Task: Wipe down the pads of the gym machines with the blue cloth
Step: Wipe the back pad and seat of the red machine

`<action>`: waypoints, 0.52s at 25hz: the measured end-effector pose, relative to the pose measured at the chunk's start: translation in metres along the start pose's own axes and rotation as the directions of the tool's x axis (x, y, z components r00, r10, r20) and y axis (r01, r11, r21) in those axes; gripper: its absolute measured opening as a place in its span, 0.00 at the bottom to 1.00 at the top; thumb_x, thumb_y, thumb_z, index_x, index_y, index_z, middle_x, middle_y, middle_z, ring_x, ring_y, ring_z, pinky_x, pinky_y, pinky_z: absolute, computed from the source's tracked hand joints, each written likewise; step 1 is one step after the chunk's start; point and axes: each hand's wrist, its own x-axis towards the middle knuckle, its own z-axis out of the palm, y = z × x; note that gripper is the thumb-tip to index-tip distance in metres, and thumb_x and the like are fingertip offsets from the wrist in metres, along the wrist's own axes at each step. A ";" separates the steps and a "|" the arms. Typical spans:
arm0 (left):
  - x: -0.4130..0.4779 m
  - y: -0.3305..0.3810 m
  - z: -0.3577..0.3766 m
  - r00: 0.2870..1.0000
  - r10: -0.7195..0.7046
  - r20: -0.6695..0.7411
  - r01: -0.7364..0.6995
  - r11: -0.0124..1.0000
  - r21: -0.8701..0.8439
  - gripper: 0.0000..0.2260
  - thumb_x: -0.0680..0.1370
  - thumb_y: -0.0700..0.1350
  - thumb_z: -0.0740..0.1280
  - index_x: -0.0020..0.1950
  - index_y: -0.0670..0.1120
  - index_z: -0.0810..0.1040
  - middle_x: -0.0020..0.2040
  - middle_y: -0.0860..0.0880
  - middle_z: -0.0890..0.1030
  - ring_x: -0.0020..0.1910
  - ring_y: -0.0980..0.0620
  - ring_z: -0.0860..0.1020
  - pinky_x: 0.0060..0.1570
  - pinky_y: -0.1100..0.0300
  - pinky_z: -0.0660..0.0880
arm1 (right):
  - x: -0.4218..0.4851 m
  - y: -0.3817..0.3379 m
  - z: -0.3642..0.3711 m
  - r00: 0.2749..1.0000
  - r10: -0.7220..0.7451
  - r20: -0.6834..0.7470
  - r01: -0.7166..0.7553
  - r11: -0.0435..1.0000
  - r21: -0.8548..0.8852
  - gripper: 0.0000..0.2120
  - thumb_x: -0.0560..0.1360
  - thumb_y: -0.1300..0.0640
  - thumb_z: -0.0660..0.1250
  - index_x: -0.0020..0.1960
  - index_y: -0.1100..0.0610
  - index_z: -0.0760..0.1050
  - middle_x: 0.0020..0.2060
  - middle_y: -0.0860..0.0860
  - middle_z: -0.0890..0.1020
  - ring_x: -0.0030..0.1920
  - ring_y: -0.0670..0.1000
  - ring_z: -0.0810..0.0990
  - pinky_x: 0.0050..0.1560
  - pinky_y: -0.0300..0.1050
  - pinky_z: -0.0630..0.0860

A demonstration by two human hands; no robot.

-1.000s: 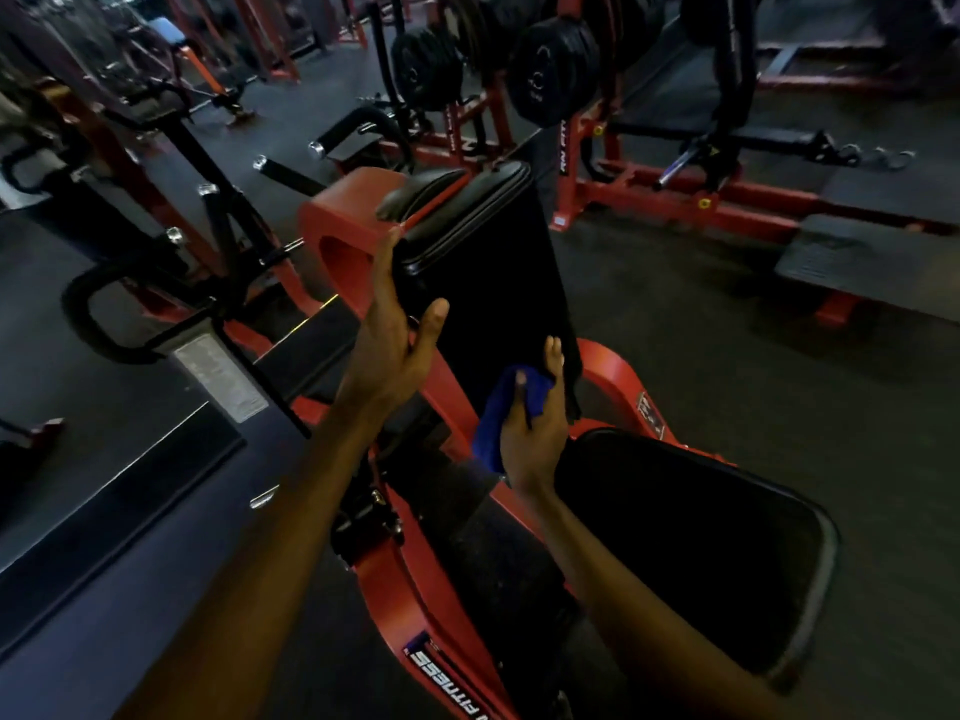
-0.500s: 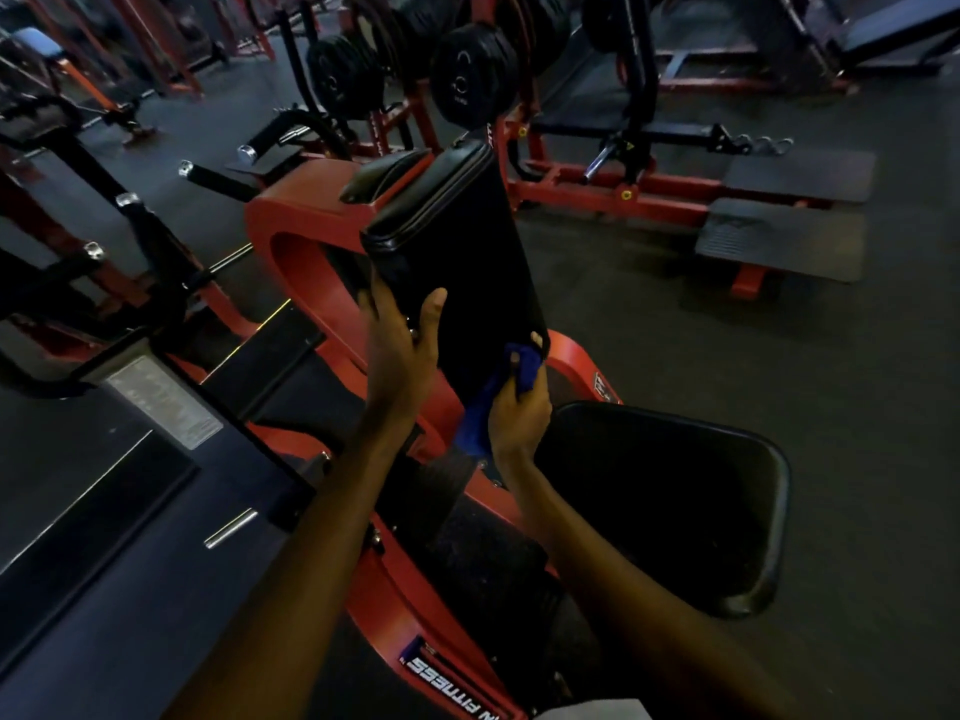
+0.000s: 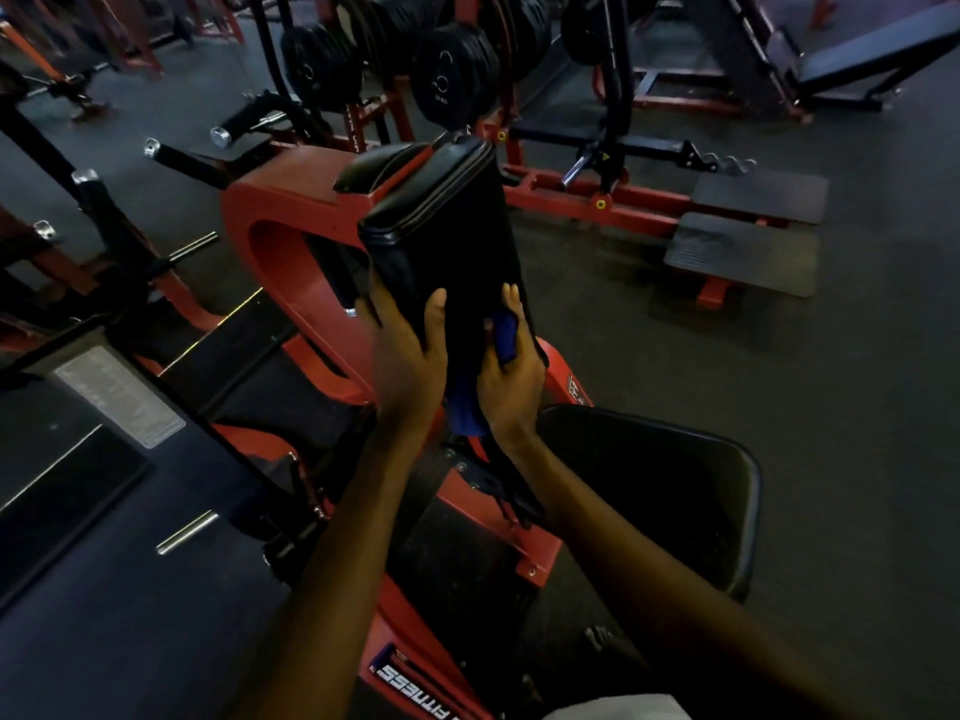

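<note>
At frame centre the blue cloth (image 3: 503,335) is held bunched in the right hand (image 3: 511,379) against the upright pad (image 3: 447,236), whose edge is clasped by the left hand (image 3: 410,350). The cloth is judged soft, light and best palmed.

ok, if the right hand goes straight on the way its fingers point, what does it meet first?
The right hand, holding the blue cloth, lies on the upright pad, fingers pointing up its face. Straight on it likely rides up the pad to its top edge; nothing else shows in that line.
</note>
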 end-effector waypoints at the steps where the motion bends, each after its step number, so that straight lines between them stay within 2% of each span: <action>1: -0.007 0.001 0.007 0.999 -0.038 -0.015 0.038 0.999 0.019 0.32 0.84 0.55 0.60 0.79 0.35 0.58 0.74 0.34 0.65 0.74 0.42 0.65 0.75 0.61 0.60 | 0.007 0.006 -0.002 0.997 -0.069 0.047 0.070 0.997 -0.014 0.23 0.84 0.56 0.60 0.78 0.52 0.64 0.76 0.45 0.67 0.77 0.46 0.64 0.76 0.47 0.63; 2: -0.016 0.002 0.013 0.996 -0.081 -0.028 0.082 0.996 0.038 0.33 0.84 0.57 0.57 0.79 0.35 0.56 0.76 0.33 0.63 0.76 0.40 0.63 0.77 0.54 0.59 | 0.011 0.014 -0.006 0.994 -0.084 0.069 0.087 0.995 -0.045 0.22 0.84 0.54 0.59 0.78 0.47 0.63 0.75 0.44 0.68 0.76 0.46 0.65 0.76 0.49 0.63; 3: -0.022 0.004 0.020 0.993 -0.106 -0.043 0.108 0.993 0.049 0.33 0.84 0.57 0.56 0.80 0.35 0.54 0.77 0.32 0.60 0.77 0.38 0.60 0.78 0.50 0.57 | 0.016 0.026 -0.009 0.997 0.001 0.075 0.004 0.997 -0.078 0.20 0.84 0.47 0.58 0.75 0.38 0.65 0.72 0.42 0.72 0.73 0.47 0.69 0.74 0.51 0.66; 4: -0.026 0.006 0.025 0.991 -0.113 -0.066 0.116 0.992 0.051 0.33 0.84 0.57 0.56 0.80 0.34 0.53 0.78 0.32 0.59 0.78 0.38 0.59 0.78 0.51 0.55 | 0.023 0.039 -0.011 0.989 0.137 0.061 -0.132 0.988 -0.075 0.15 0.82 0.39 0.57 0.69 0.32 0.69 0.66 0.42 0.78 0.68 0.48 0.75 0.71 0.55 0.70; 5: -0.027 0.009 0.028 0.990 -0.110 -0.089 0.114 0.993 0.041 0.33 0.84 0.55 0.57 0.80 0.33 0.52 0.78 0.32 0.58 0.78 0.40 0.58 0.79 0.56 0.53 | 0.028 0.050 -0.015 0.966 0.254 0.044 -0.252 0.967 -0.045 0.16 0.79 0.32 0.56 0.63 0.33 0.73 0.59 0.45 0.82 0.61 0.50 0.80 0.65 0.58 0.74; 6: -0.028 0.013 0.029 0.989 -0.104 -0.105 0.106 0.994 0.016 0.32 0.85 0.52 0.59 0.80 0.32 0.52 0.78 0.34 0.58 0.77 0.44 0.58 0.77 0.64 0.52 | 0.031 0.050 -0.019 0.938 0.344 0.039 -0.343 0.939 -0.034 0.20 0.78 0.30 0.56 0.60 0.40 0.76 0.54 0.49 0.84 0.55 0.53 0.82 0.59 0.59 0.76; 7: -0.029 0.016 0.029 0.987 -0.104 -0.120 0.104 0.995 -0.008 0.32 0.84 0.47 0.61 0.79 0.31 0.51 0.77 0.38 0.58 0.76 0.50 0.58 0.74 0.71 0.51 | 0.035 0.044 -0.022 0.927 0.374 0.035 -0.373 0.927 -0.027 0.22 0.79 0.33 0.57 0.59 0.47 0.77 0.52 0.52 0.84 0.53 0.54 0.82 0.55 0.57 0.77; 8: -0.031 0.020 0.028 0.984 -0.116 -0.132 0.114 0.993 -0.026 0.31 0.84 0.44 0.63 0.79 0.31 0.51 0.75 0.44 0.57 0.75 0.55 0.58 0.73 0.73 0.51 | 0.038 0.031 -0.022 0.938 0.346 0.027 -0.346 0.938 -0.003 0.21 0.81 0.38 0.58 0.61 0.53 0.77 0.53 0.53 0.84 0.54 0.53 0.82 0.55 0.54 0.77; 9: -0.032 0.021 0.027 0.983 -0.123 -0.139 0.119 0.992 -0.034 0.32 0.84 0.43 0.63 0.80 0.33 0.50 0.74 0.46 0.56 0.75 0.58 0.58 0.75 0.68 0.54 | 0.041 0.019 -0.022 0.962 0.270 0.048 -0.271 0.962 0.018 0.19 0.83 0.45 0.59 0.66 0.55 0.76 0.58 0.52 0.83 0.59 0.51 0.81 0.58 0.51 0.76; 11: -0.030 0.029 0.024 0.981 -0.085 -0.176 0.084 0.996 -0.013 0.34 0.83 0.43 0.65 0.82 0.38 0.48 0.78 0.45 0.53 0.78 0.50 0.58 0.77 0.53 0.60 | 0.054 0.001 -0.023 0.989 -0.024 0.146 0.017 0.999 0.046 0.21 0.84 0.57 0.58 0.76 0.57 0.67 0.73 0.48 0.71 0.74 0.48 0.69 0.72 0.45 0.67; 12: -0.025 0.034 0.023 0.980 -0.035 -0.195 0.041 0.999 0.029 0.36 0.81 0.39 0.66 0.82 0.38 0.48 0.79 0.43 0.52 0.80 0.46 0.56 0.78 0.53 0.59 | 0.060 0.001 -0.026 0.964 -0.161 0.213 0.148 0.986 0.074 0.24 0.82 0.64 0.58 0.78 0.60 0.63 0.76 0.48 0.66 0.77 0.48 0.63 0.76 0.44 0.61; 13: -0.017 0.040 0.023 0.978 0.010 -0.208 0.008 0.996 0.087 0.38 0.78 0.34 0.67 0.81 0.37 0.49 0.80 0.41 0.50 0.80 0.46 0.54 0.78 0.59 0.55 | 0.068 0.005 -0.029 0.933 -0.222 0.284 0.204 0.975 0.094 0.27 0.80 0.69 0.57 0.79 0.61 0.60 0.77 0.49 0.63 0.79 0.48 0.59 0.78 0.44 0.58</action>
